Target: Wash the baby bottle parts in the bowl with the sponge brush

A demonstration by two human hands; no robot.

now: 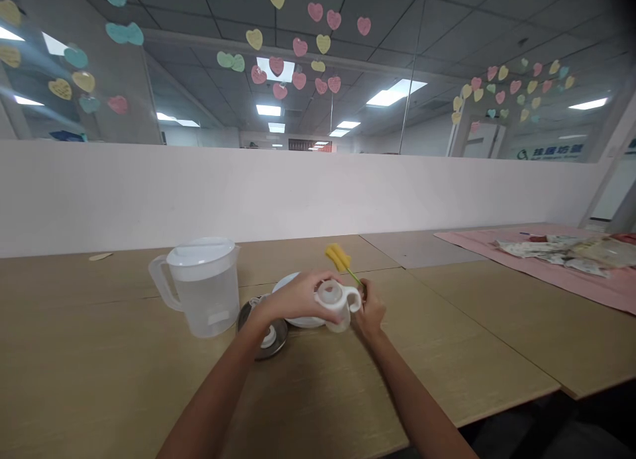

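My left hand (297,297) is wrapped around a small translucent white bottle (338,318) with a curved white handle, its round open mouth tilted toward me. Close to that handle, my right hand (370,310) is closed on the thin green stem of what looks like a sponge brush (338,256). Its yellow head points up and to the left, apart from the bottle. Behind my left hand, partly hidden, lies a white plate (284,281). A round metal dish (279,345) with small white parts on it sits under my left wrist.
A lidded translucent pitcher (206,293) stands to the left on the wooden table (124,379). A flat, pale oval piece (101,256) lies near the wall. At the far right, a pink cloth (477,242) carries crumpled plastic packets (561,254). A white wall (298,194) borders the table's back.
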